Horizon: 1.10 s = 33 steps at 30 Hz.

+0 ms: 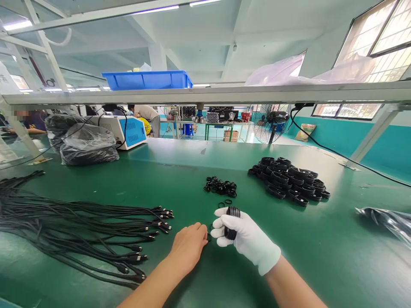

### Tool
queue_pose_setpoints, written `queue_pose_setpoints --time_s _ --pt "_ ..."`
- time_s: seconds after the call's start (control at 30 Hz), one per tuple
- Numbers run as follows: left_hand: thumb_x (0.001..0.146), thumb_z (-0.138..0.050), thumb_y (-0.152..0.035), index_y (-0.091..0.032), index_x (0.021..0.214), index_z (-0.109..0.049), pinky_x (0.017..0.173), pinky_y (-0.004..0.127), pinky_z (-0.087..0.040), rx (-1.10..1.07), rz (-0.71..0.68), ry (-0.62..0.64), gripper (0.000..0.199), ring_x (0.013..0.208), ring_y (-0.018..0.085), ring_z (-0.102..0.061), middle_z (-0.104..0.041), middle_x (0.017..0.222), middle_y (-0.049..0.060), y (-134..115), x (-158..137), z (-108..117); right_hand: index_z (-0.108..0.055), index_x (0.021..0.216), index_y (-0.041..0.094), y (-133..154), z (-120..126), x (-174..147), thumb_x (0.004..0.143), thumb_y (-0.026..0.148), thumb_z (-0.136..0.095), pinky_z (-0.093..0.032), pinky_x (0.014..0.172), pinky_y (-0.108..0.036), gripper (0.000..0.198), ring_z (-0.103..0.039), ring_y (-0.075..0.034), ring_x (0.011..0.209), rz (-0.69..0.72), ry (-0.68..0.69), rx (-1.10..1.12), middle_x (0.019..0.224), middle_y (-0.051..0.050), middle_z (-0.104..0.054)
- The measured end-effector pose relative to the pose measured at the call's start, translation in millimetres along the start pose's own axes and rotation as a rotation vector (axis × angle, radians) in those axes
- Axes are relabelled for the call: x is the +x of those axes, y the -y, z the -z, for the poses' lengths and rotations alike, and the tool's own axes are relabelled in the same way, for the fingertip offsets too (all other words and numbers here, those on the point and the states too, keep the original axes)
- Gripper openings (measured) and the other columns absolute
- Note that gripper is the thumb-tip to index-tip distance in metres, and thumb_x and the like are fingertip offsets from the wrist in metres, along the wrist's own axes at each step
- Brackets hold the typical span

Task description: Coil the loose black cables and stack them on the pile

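My right hand [247, 235], in a white glove, is closed around a coiled black cable [231, 223]. The coil stands on edge between thumb and fingers. Just left of it is my bare left hand [189, 244], low over the table with fingers curled together. A small dark piece shows at its fingertips; most of it is hidden. Beyond my right hand lie a few single black rings [228, 201] and a small heap of black rings [221, 186]. Long loose black cables [96, 226] stretch across the left side, their plug ends pointing toward my left hand.
A large pile of coiled black cables [289, 179] sits at the right on the green table [180, 175]. Clear plastic bags [90, 143] and a blue-and-white machine [128, 130] stand back left. Overhead, a shelf [205, 95] carries a blue tray [147, 80]. Plastic wrap [388, 220] lies far right.
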<state>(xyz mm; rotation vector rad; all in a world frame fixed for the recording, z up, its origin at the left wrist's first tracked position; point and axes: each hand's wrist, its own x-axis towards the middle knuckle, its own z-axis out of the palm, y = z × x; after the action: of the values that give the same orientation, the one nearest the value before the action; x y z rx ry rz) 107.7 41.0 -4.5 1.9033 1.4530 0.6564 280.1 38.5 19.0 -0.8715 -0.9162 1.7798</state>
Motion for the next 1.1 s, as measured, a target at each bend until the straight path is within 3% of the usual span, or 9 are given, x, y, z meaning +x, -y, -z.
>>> queue_pose_setpoints --time_s 0.2,0.33,0.5,0.57,0.63,0.73,0.83,0.97,1.1 --pt "0.085 -0.035 -0.034 -0.020 0.071 -0.039 0.056 0.022 -0.039 -0.379 0.095 0.041 0.020 0.055 0.011 -0.045 -0.043 0.061 -0.004 -1 -11 7 -0.046 0.092 0.016 -17 -25 6 0.062 0.019 -0.060 -0.039 0.044 -0.025 0.033 -0.053 -0.011 0.050 -0.027 -0.181 -0.352 0.067 0.001 -0.056" --pt "0.080 -0.050 -0.037 -0.018 0.070 -0.042 0.054 0.020 -0.035 -0.806 0.216 0.059 0.023 0.056 0.009 -0.042 -0.045 0.064 -0.004 -4 -27 3 -0.045 0.086 0.019 -35 -33 10 0.061 0.016 -0.052 -0.033 0.041 -0.023 0.026 -0.044 -0.009 0.043 0.045 -0.212 -0.483 0.054 0.007 -0.047" --pt "0.081 -0.049 -0.036 -0.018 0.072 -0.043 0.052 0.021 -0.032 -1.017 0.116 0.134 0.021 0.053 0.007 -0.042 -0.054 0.078 0.000 -9 -47 15 -0.045 0.075 0.021 -42 -37 5 0.058 0.015 -0.052 -0.031 0.046 -0.023 0.020 -0.039 -0.009 0.049 0.187 -0.223 -0.649 0.053 0.007 -0.043" --pt "0.082 -0.045 -0.033 -0.018 0.073 -0.044 0.051 0.022 -0.030 -0.866 0.084 0.173 0.017 0.049 0.007 -0.040 -0.058 0.078 0.000 -9 -49 27 -0.045 0.075 0.021 -39 -43 0 0.057 0.014 -0.052 -0.031 0.049 -0.024 0.020 -0.038 -0.009 0.053 0.214 -0.197 -0.707 0.057 0.007 -0.043" --pt "0.080 -0.044 -0.028 -0.020 0.073 -0.045 0.052 0.022 -0.029 -0.527 0.091 0.161 0.011 0.050 0.009 -0.042 -0.060 0.067 -0.002 -9 -48 39 -0.046 0.074 0.021 -37 -49 -5 0.057 0.013 -0.048 -0.030 0.049 -0.024 0.018 -0.035 -0.009 0.053 0.228 -0.200 -0.775 0.057 0.007 -0.041" --pt "0.074 -0.049 -0.023 -0.021 0.067 -0.051 0.056 0.023 -0.030 -0.013 0.097 0.139 0.007 0.061 0.015 -0.051 -0.062 0.059 -0.004 -15 -44 54 -0.046 0.071 0.020 -34 -54 -8 0.057 0.011 -0.046 -0.029 0.049 -0.023 0.017 -0.032 -0.008 0.053 0.240 -0.191 -0.855 0.055 0.007 -0.038" --pt "0.065 -0.060 -0.027 -0.022 0.058 -0.058 0.061 0.025 -0.031 0.251 0.072 0.163 0.009 0.074 0.020 -0.054 -0.062 0.065 -0.002 -26 -44 63 -0.048 0.078 0.020 -32 -49 -8 0.058 0.013 -0.048 -0.031 0.047 -0.023 0.021 -0.036 -0.007 0.050 0.159 -0.107 -0.746 0.054 0.008 -0.042" --pt "0.061 -0.066 -0.032 -0.026 0.068 -0.066 0.070 0.027 -0.034 0.204 0.077 0.159 0.009 0.083 0.022 -0.052 -0.061 0.070 -0.003 -32 -48 65 -0.044 0.106 0.015 -26 -41 -7 0.060 0.016 -0.051 -0.034 0.039 -0.022 0.046 -0.043 -0.007 0.038 -0.058 0.055 -0.431 0.055 0.007 -0.053" --pt "0.063 -0.063 -0.024 -0.027 0.091 -0.065 0.084 0.028 -0.036 -0.060 0.059 0.108 0.028 0.095 0.020 -0.053 -0.060 0.097 -0.001 -23 -48 65 -0.037 0.122 0.013 -30 -42 -5 0.057 0.015 -0.057 -0.037 0.035 -0.018 0.067 -0.049 -0.009 0.038 -0.178 0.277 -0.400 0.051 0.007 -0.054"
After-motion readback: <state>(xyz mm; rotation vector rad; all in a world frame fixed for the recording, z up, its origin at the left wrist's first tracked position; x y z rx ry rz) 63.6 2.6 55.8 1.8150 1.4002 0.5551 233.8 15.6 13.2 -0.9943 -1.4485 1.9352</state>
